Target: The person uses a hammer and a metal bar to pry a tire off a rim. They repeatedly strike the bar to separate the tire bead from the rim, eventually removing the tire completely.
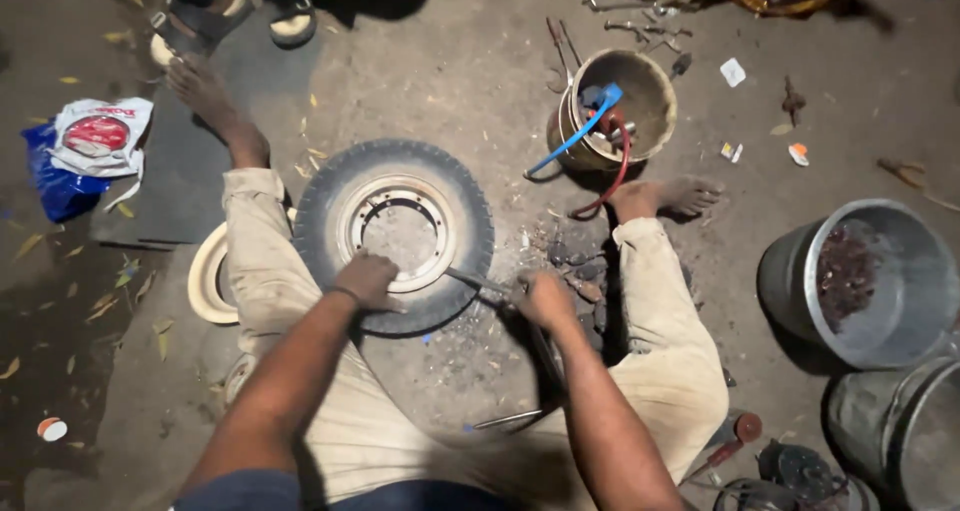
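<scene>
Tyre being levered at the rim, on the floor between the legs.

The small tyre (393,233) is pinned flat by the left hand (367,278), pressed at the near edge of its pale metal rim (398,231); a thin metal lever (478,282) is gripped in the closed right hand (545,299), its tip set at the bead. Steady downward prying seems called for next. The tread looks dusty and worn.

Both arms reach forward and down, left hand (368,279) pressed palm-down, right hand (546,299) clenched in a fist.
</scene>
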